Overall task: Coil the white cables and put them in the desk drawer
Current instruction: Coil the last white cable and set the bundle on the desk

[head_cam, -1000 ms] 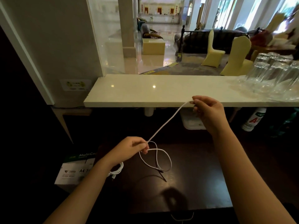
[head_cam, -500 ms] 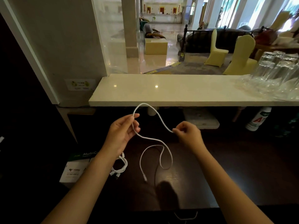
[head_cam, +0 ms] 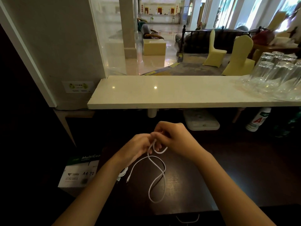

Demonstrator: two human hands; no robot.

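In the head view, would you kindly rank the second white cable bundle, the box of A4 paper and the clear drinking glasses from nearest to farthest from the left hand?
1. Second white cable bundle: on the dark desk, just below the left hand.
2. Box of A4 paper: lower left, beside the desk.
3. Clear drinking glasses: far right, on the pale counter.
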